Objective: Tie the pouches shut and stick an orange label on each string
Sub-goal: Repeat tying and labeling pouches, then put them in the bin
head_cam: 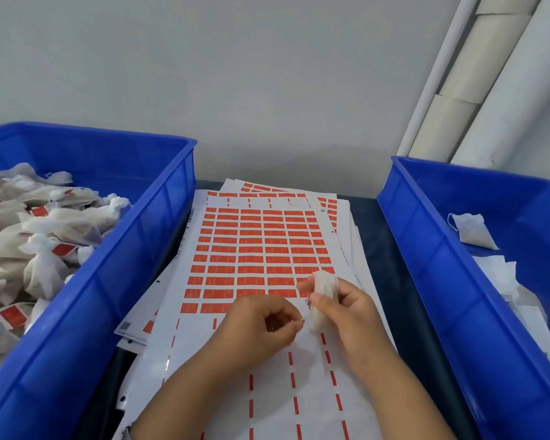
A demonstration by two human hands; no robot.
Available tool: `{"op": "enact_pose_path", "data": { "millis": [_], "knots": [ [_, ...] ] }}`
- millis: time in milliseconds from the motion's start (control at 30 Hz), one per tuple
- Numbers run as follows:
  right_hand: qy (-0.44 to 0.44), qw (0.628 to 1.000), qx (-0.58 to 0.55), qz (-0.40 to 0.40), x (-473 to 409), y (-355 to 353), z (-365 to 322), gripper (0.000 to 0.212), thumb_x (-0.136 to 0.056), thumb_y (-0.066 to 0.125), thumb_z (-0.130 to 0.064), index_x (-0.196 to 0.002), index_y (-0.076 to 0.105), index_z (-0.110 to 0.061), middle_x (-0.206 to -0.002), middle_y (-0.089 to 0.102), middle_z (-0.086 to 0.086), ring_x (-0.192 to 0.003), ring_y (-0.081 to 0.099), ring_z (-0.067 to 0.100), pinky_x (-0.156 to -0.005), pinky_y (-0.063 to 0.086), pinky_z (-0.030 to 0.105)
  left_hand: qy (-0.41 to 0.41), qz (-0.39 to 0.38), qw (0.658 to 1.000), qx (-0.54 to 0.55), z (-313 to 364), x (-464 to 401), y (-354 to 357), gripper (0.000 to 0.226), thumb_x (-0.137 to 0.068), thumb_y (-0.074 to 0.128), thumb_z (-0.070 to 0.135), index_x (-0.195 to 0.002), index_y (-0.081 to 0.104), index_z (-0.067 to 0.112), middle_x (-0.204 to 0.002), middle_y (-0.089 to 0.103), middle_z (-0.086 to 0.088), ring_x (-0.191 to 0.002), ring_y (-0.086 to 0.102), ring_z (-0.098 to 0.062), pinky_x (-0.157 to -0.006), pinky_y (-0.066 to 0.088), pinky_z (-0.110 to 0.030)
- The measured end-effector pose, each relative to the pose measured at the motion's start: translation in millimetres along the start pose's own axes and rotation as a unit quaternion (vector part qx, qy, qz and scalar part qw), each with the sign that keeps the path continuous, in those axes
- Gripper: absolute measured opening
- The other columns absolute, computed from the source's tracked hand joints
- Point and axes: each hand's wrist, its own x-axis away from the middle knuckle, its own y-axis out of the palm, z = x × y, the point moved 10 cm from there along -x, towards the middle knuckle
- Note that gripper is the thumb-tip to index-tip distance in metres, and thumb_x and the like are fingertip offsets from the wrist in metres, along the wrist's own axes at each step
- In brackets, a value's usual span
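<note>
My right hand (346,309) grips a small white pouch (323,296) above the label sheet. My left hand (264,325) is curled just left of it, finger and thumb pinched together close to the pouch; the thin string between them is too fine to see clearly. Beneath both hands lies a white sheet of orange labels (254,252), its near rows peeled off. The blue bin on the left (118,281) holds several tied pouches with orange labels (45,230). The blue bin on the right (426,265) holds loose white pouches (472,230).
More label sheets (337,211) are stacked under the top sheet on a dark table (372,242). A grey wall stands behind. White pipes (477,90) lean in the right corner.
</note>
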Motion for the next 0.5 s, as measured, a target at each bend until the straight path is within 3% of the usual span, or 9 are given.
{"op": "enact_pose_path", "data": {
  "millis": [67, 167, 233, 367, 500],
  "knots": [
    [-0.024, 0.996, 0.083, -0.005, 1, 4, -3, 0.01, -0.086, 0.066, -0.034, -0.088, 0.071, -0.043, -0.093, 0.067, -0.027, -0.091, 0.061, -0.007, -0.062, 0.049, 0.006, 0.028, 0.027, 0.999, 0.02, 6, 2, -7, 0.027, -0.084, 0.067, 0.018, -0.071, 0.061, 0.041, -0.068, 0.061, 0.023, -0.074, 0.057, 0.005, -0.062, 0.046, -0.006],
    [-0.057, 0.984, 0.167, -0.026, 3, 13, -7, 0.005, -0.082, 0.067, -0.041, -0.087, 0.066, -0.039, -0.086, 0.066, -0.026, -0.088, 0.061, -0.005, -0.067, 0.05, 0.007, 0.065, 0.093, 0.993, 0.027, 12, 2, -24, 0.029, -0.085, 0.065, 0.017, -0.07, 0.057, 0.041, -0.075, 0.058, 0.024, -0.081, 0.054, 0.006, -0.066, 0.045, -0.005],
    [-0.068, 0.979, 0.183, -0.055, 4, 22, -7, 0.007, -0.085, 0.068, -0.033, -0.084, 0.063, -0.038, -0.083, 0.066, -0.024, -0.087, 0.062, -0.001, -0.065, 0.048, 0.005, 0.081, 0.113, 0.99, 0.019, 16, 2, -28, 0.029, -0.086, 0.063, 0.017, -0.073, 0.054, 0.041, -0.084, 0.056, 0.023, -0.088, 0.051, 0.009, -0.071, 0.043, -0.004],
    [-0.053, 0.971, 0.206, -0.107, 6, 33, 1, 0.014, -0.089, 0.065, -0.026, -0.088, 0.058, -0.038, -0.09, 0.061, -0.026, -0.088, 0.06, -0.001, -0.062, 0.044, 0.002, 0.069, 0.106, 0.992, 0.02, 11, 0, -24, 0.025, -0.09, 0.057, 0.021, -0.078, 0.052, 0.043, -0.096, 0.051, 0.033, -0.093, 0.05, 0.012, -0.073, 0.042, -0.001],
    [-0.051, 0.964, 0.207, -0.159, 8, 39, 3, 0.017, -0.09, 0.063, -0.021, -0.088, 0.06, -0.038, -0.078, 0.063, -0.026, -0.083, 0.059, -0.005, -0.066, 0.046, 0.005, 0.019, 0.078, 0.996, 0.042, -3, -2, -15, 0.018, -0.093, 0.053, 0.024, -0.081, 0.054, 0.038, -0.083, 0.059, 0.026, -0.081, 0.057, 0.006, -0.066, 0.045, -0.004]
  ]
}}
